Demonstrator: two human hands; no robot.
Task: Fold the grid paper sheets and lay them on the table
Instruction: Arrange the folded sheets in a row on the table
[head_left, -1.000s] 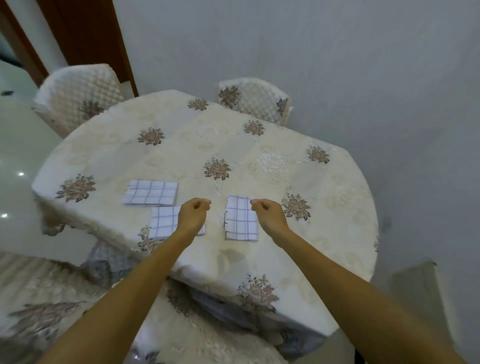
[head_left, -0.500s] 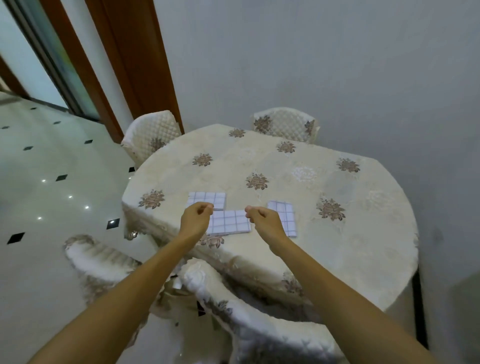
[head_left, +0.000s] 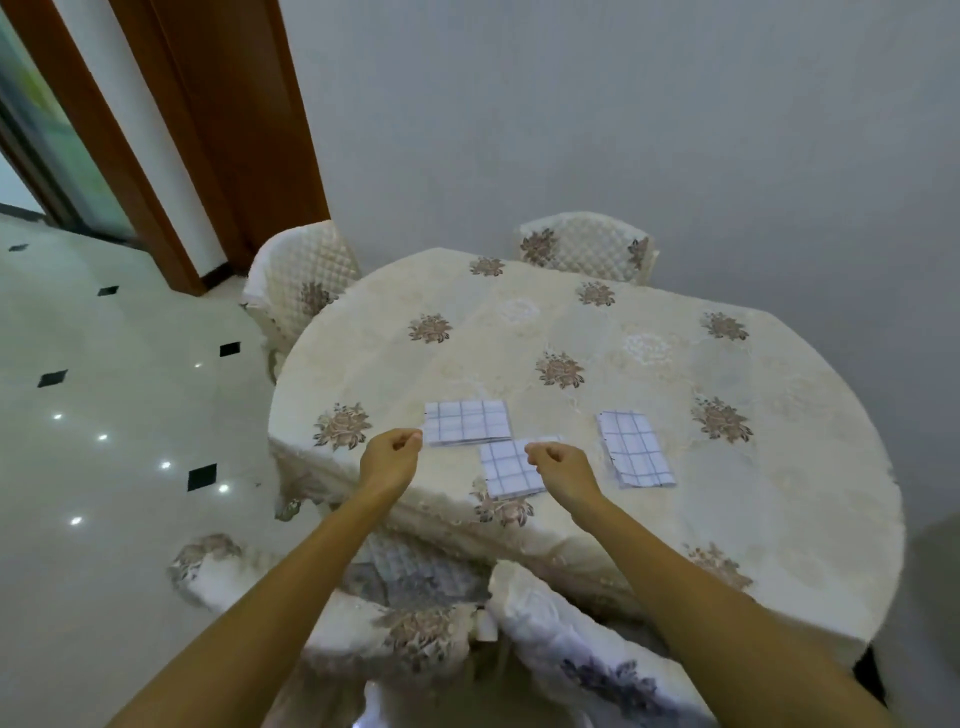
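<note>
Three folded grid paper sheets lie on the round table (head_left: 649, 364) with its cream floral cloth. The left sheet (head_left: 467, 422) lies flat; the middle sheet (head_left: 509, 470) sits near the front edge, just touching or slightly under the left sheet's lower edge; the right sheet (head_left: 635, 456) lies apart. My left hand (head_left: 390, 457) is a loose fist hanging just left of the left sheet, holding nothing. My right hand (head_left: 558, 467) is also a closed fist, above the middle sheet's right side, and hides part of it.
Quilted chairs stand at the back left (head_left: 301, 280) and back (head_left: 587, 247) of the table; two covered chair backs (head_left: 415, 623) are close below my arms. A wooden door frame (head_left: 223, 130) and tiled floor (head_left: 104, 415) lie to the left; a grey wall stands behind.
My view has pulled back and risen, so the table appears farther away. Both fists stay closed and empty, held out in front of me. The three sheets have not moved.
</note>
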